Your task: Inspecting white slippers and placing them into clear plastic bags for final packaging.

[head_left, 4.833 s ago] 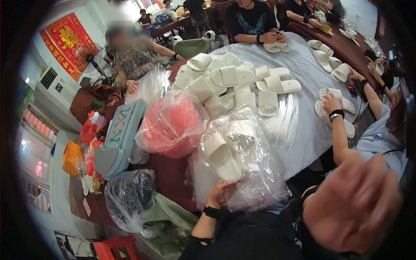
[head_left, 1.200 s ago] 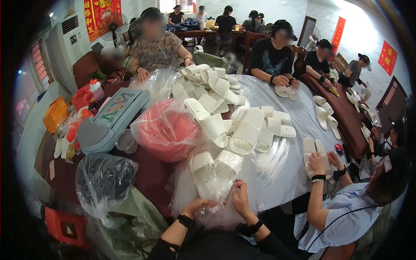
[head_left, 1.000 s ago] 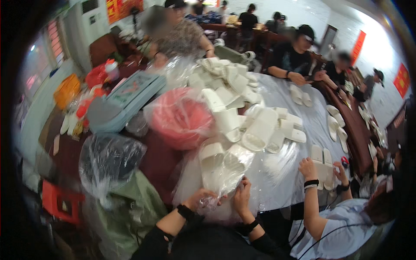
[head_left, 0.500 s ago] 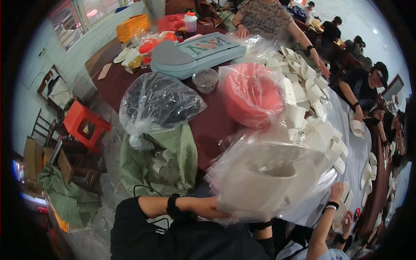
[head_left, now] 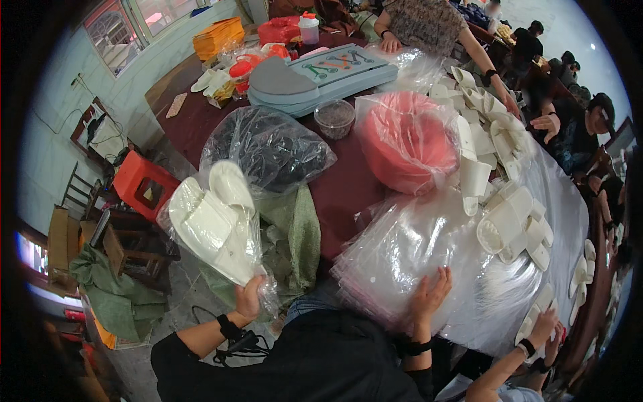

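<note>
A pair of white slippers [head_left: 218, 224] in a clear plastic bag is held up at the left by my left hand [head_left: 248, 298]. The fingers are closed round the lower end of the bag, near the slippers' heels. My right hand [head_left: 431, 296] lies with its fingers stretched out on a stack of clear plastic bags [head_left: 395, 244] at the table's near side. Beneath the bagged slippers, a green woven sack [head_left: 303, 244] gapes, with white and clear things inside it. Part of the sack is hidden behind the slippers.
Loose white slippers [head_left: 502, 218] are heaped right of the bags. A red bundle in plastic [head_left: 410, 144], a bag of black things [head_left: 268, 149], a round tub [head_left: 334, 119] and a grey-blue case [head_left: 321, 77] stand beyond. Co-workers' hands [head_left: 546, 325] are at the right.
The bagged slippers have moved from in front of me, over the bags, to the left above the sack. My left hand went with them; my right hand now shows on the bag stack.
</note>
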### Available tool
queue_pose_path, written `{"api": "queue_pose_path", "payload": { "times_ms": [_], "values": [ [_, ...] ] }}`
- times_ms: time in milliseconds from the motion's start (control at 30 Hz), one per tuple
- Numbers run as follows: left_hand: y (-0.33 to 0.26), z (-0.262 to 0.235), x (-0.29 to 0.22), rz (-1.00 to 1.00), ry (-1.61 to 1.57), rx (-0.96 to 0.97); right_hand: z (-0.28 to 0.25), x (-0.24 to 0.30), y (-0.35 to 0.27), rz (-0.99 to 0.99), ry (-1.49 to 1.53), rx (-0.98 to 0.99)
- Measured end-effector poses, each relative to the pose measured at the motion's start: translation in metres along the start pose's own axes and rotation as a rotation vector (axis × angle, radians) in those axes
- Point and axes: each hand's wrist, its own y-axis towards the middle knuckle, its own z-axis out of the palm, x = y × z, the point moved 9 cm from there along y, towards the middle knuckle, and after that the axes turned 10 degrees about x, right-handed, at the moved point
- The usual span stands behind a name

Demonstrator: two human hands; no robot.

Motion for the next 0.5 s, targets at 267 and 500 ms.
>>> {"api": "queue_pose_path", "payload": {
  "times_ms": [267, 500],
  "values": [
    [-0.04, -0.01, 0.083, -0.332, 0.104, 0.042, -0.006, -0.013, -0.002, -0.018, -0.084, -0.026],
    [0.031, -0.037, 0.154, -0.281, -0.154, 0.01, 0.001, -0.015, -0.005, 0.037, -0.027, 0.01]
  ]
}}
